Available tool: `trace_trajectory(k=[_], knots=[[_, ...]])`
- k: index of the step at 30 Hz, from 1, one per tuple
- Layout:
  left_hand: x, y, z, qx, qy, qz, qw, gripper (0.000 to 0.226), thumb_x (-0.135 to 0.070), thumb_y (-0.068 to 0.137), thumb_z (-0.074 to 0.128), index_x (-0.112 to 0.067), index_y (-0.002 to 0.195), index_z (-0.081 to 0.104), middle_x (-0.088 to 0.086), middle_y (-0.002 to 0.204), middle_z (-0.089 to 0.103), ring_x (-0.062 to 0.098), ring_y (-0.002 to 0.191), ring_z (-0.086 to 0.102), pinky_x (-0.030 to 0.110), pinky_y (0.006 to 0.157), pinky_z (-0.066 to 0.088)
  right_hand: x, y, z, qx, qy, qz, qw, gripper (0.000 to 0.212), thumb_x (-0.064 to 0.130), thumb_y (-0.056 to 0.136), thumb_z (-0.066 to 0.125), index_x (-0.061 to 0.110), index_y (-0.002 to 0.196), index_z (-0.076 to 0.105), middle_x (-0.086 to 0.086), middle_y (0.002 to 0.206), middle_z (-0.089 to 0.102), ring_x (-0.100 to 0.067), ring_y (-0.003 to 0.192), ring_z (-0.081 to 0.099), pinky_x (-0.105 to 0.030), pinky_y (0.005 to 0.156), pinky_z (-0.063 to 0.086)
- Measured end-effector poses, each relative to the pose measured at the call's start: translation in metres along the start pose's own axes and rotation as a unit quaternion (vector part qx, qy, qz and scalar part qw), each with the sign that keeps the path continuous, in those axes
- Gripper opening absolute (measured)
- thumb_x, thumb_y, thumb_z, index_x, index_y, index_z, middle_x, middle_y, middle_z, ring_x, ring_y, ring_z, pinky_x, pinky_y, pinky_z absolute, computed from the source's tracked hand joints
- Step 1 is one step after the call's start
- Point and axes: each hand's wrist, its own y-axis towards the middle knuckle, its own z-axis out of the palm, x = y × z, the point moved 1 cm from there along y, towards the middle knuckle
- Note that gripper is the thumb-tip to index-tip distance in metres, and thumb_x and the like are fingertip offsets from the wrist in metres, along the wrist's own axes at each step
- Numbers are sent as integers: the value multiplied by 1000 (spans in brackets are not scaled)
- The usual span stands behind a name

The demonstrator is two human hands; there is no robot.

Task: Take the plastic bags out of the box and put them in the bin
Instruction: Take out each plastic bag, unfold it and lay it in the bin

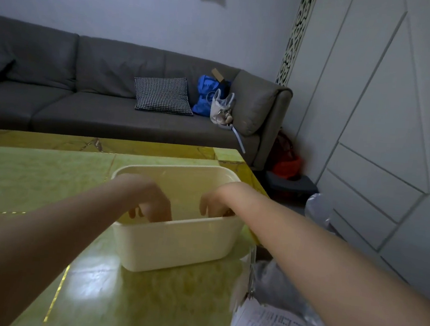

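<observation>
Cream box point(174, 248) is seen on the green tabletop point(36, 177), near its right edge. Both hands are dipped inside it. Left hand point(152, 204): fingers point(135, 211) curled downward, contents hidden by the box wall, so grip can't be told. Right hand point(215, 205): fingers bent down too, sth brownish glimpsed under them, unclear if held. Plastic bags point(279, 324) w/ printed labels are seen piled below the tabletop's right edge. Grey sofa point(83, 97) w/ checked cushion point(162, 94) is seen behind.
</observation>
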Motion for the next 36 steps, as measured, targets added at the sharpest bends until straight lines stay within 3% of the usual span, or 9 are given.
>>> trace_trajectory(k=[5,9,12,17,20,26,29,32,36], knots=[[3,14,5,-1,56,2,998,41,-16,93,50,-24,133,48,6,133,50,26,116,54,39,98,47,9,-1,-16,-147,-13,-6,989,10,8,90,53,8,80,55,-6,81,52,-24,79,56,-32,69,48],[0,7,2,-10,3,-11,1000,40,-24,94,48,-23,134,47,3,131,51,20,114,54,30,96,48,21,6,-3,17,54,-29,998,17,16,94,53,4,104,60,-7,100,56,-25,97,57,-36,91,50],[4,-7,-4,-31,-47,-14,998,36,-26,92,52,-22,127,54,-1,118,56,15,104,57,26,88,50,17,-2,-6,-27,24,-9,999,18,13,94,52,1,105,59,-7,88,52,-24,90,53,-34,86,48],[-9,-44,-31,-220,-160,49,961,26,-12,91,51,-15,113,65,3,103,66,14,85,60,27,82,49,-7,-58,-45,-111,138,-40,983,31,13,95,51,1,123,56,-10,110,62,-24,90,65,-35,84,54],[-38,-72,-42,-263,-191,104,940,26,-9,93,47,-13,112,64,5,109,66,18,94,66,26,79,50,-29,-107,-55,-146,170,-42,974,27,21,95,53,7,117,61,-7,107,63,-19,89,64,-26,71,54],[-109,-106,-44,-280,-238,168,915,27,-10,94,48,-10,119,58,9,115,64,18,74,66,25,67,52,-78,-177,-20,-14,206,35,978,55,46,81,67,17,126,57,1,122,58,-17,111,53,-34,93,49],[-136,-118,-39,-294,-316,203,879,33,-12,93,53,-7,126,53,8,119,62,7,56,59,18,57,51,-93,-186,10,-2,189,70,979,48,34,81,72,11,122,59,2,103,61,-13,96,57,-27,81,51],[-156,-122,-31,-302,-378,257,836,48,-15,87,62,-10,132,45,2,130,52,3,51,60,12,44,46,-100,-188,24,-117,231,54,965,25,12,82,72,1,104,70,1,70,60,-8,63,55,-17,53,44],[-172,-124,-28,-293,-486,270,778,24,-13,86,63,-10,108,54,7,105,65,4,52,63,12,40,40,-97,-207,15,-228,351,-23,908,9,3,81,68,10,76,72,9,54,59,2,46,52,-13,49,41]])
